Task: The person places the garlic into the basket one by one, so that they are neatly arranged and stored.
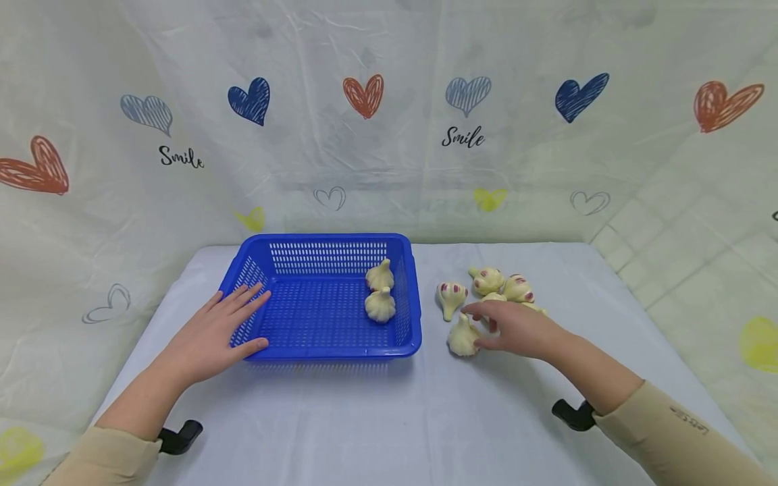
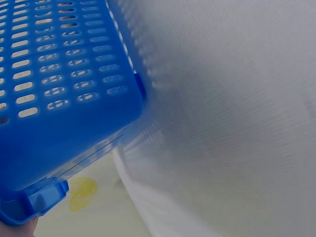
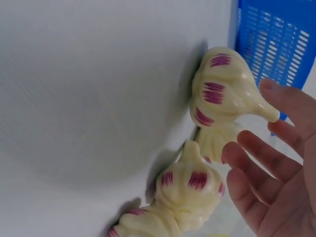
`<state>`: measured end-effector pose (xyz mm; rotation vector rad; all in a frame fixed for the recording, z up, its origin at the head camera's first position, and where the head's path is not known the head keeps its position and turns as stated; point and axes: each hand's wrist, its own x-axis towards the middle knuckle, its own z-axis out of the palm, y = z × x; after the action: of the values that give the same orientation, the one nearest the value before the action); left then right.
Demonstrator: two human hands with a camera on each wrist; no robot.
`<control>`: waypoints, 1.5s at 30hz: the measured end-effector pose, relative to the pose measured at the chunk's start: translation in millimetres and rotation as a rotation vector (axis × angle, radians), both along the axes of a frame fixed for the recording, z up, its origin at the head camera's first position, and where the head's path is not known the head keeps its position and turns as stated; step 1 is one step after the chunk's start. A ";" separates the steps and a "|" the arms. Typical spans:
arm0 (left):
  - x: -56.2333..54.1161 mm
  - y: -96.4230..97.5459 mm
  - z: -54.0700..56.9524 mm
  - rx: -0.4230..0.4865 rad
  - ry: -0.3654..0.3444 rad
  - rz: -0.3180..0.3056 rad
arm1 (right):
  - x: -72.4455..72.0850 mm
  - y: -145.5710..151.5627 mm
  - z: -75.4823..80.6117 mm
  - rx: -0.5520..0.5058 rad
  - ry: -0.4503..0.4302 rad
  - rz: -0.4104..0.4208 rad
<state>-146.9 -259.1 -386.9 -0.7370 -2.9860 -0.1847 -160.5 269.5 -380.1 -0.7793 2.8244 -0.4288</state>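
Note:
My left hand (image 1: pixel 213 334) rests on the left side of the blue plastic basket (image 1: pixel 328 352), its fingers spread over the rim. The left wrist view shows the slotted basket wall (image 2: pixel 79 116) and only a sliver of that hand. Two garlic bulbs lie inside at the right, one garlic bulb (image 1: pixel 380 275) behind another garlic bulb (image 1: pixel 379 308). My right hand (image 1: pixel 516 329) reaches over a garlic bulb (image 1: pixel 462 339), with thumb and index finger beside it. In the right wrist view the fingers are parted around the stem of a purple-streaked garlic bulb (image 3: pixel 217 89); contact is unclear.
Left of the right hand lies a garlic bulb (image 1: pixel 452 295). Behind that hand are more, including a garlic bulb (image 1: pixel 488 279) and a garlic bulb (image 1: pixel 518 288), some partly hidden. A white cloth (image 1: pixel 340 418) covers the table, and a heart-printed sheet (image 1: pixel 401 162) hangs behind.

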 end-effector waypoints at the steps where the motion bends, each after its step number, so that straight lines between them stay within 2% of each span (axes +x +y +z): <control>1: 0.0 -0.3 -0.5 0.001 0.000 0.001 | -0.5 0.0 -0.3 -0.005 0.007 0.002; 7: 0.8 -1.3 -1.7 0.004 0.009 0.003 | -4.0 -2.7 -3.4 -0.036 0.045 -0.008; 22: 0.5 -0.4 -4.2 -0.003 0.012 0.003 | -13.0 -15.0 -5.9 -0.049 0.064 -0.080; 33: -3.2 -0.2 -8.0 -0.012 -0.009 0.007 | -10.6 -15.4 -7.1 -0.068 0.064 -0.135; 41: -1.7 -1.2 -4.8 -0.003 -0.009 0.007 | -7.3 -16.6 4.5 -0.110 0.030 -0.173; 45: -2.3 -1.1 -2.8 -0.007 -0.003 0.003 | -6.9 -15.8 18.0 -0.130 0.071 -0.193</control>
<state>-149.2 -260.2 -389.7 -0.7341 -2.9919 -0.1758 -167.5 253.7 -362.1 -0.5556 2.9754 -0.6319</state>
